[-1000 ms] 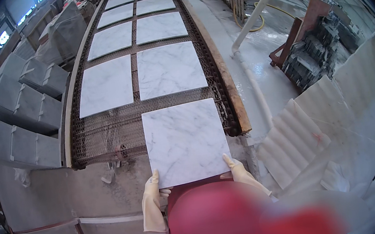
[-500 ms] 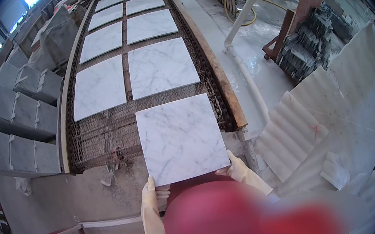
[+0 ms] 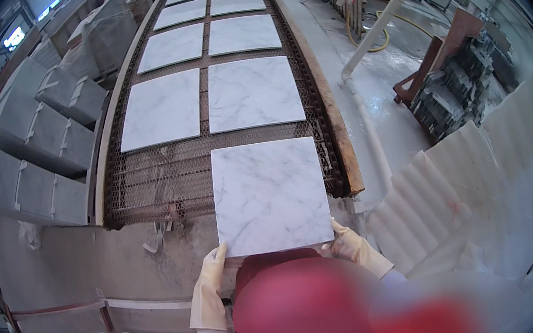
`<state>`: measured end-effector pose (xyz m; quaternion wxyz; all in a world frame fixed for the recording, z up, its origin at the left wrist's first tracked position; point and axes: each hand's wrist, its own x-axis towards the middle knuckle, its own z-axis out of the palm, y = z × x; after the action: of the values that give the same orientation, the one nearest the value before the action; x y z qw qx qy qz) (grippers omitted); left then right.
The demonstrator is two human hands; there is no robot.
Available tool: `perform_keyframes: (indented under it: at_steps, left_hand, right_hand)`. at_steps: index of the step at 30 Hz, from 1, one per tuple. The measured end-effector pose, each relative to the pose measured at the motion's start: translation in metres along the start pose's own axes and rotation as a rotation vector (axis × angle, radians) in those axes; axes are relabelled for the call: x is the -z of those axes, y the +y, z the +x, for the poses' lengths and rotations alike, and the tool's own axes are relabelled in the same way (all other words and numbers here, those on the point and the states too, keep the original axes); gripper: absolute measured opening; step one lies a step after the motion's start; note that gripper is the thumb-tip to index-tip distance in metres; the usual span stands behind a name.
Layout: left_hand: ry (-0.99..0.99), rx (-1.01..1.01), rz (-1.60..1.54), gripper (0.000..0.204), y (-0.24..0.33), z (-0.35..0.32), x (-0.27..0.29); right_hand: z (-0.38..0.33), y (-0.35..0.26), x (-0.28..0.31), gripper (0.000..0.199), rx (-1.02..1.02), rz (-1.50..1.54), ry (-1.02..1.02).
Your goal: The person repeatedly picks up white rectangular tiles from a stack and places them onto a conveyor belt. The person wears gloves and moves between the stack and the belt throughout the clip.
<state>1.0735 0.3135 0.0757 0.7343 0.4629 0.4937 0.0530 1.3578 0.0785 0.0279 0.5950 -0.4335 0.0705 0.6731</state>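
Centre of frame, low: a person holds a square white marble tile (image 3: 270,196) with grey veining, flat and face up. Both hands wear pale rubber gloves. Left hand (image 3: 210,278) is at the tile's near left corner, fingers closed up against the edge and underside. Right hand (image 3: 351,244) is at the near right corner, fingers likewise gripping the edge from below; thumbs mostly hidden, so the exact pinch is hard to read.

The tile's far half lies over the near end of a rusty mesh conveyor belt (image 3: 160,180); its near half overhangs a grey, dusty concrete ledge (image 3: 90,257).

Up the belt, toward top centre: more marble tiles (image 3: 250,91) lie flat in two rows, gaps of mesh between them.

Left of frame: grey stone blocks (image 3: 31,170) stacked beside the belt. Right of frame: a white pipe (image 3: 371,38) running diagonally, a rack of dark slabs (image 3: 458,87), and pale corrugated sheeting (image 3: 432,198) at lower right.
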Motion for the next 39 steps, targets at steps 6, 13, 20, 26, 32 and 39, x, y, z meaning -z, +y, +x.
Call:
perform_keyframes:
  at_steps: [6, 13, 20, 26, 32, 39]
  left_hand:
    - [-0.009, 0.002, 0.105, 0.053, -0.007, 0.015, 0.010]
    - [0.149, 0.081, 0.464, 0.061, -0.015, 0.041, 0.024]
    - [0.059, 0.165, 0.549, 0.064, 0.014, 0.033, 0.025]
    - [0.039, 0.189, 0.563, 0.067, 0.029, 0.027, 0.021]
    - [0.039, 0.153, 0.421, 0.062, 0.046, 0.014, 0.022]
    - [-0.069, 0.213, 0.071, 0.050, 0.070, -0.013, 0.010]
  right_hand:
    - [0.005, -0.002, 0.010, 0.048, 0.017, -0.064, -0.033]
    - [-0.001, -0.009, -0.012, 0.051, 0.066, -0.120, 0.024]
    - [0.007, -0.001, -0.018, 0.054, 0.184, -0.053, 0.101]
    - [0.014, 0.000, -0.021, 0.058, 0.209, -0.052, 0.135]
    - [0.019, 0.002, -0.018, 0.058, 0.245, -0.071, 0.163]
    - [0.025, 0.002, -0.023, 0.044, 0.199, -0.259, 0.371]
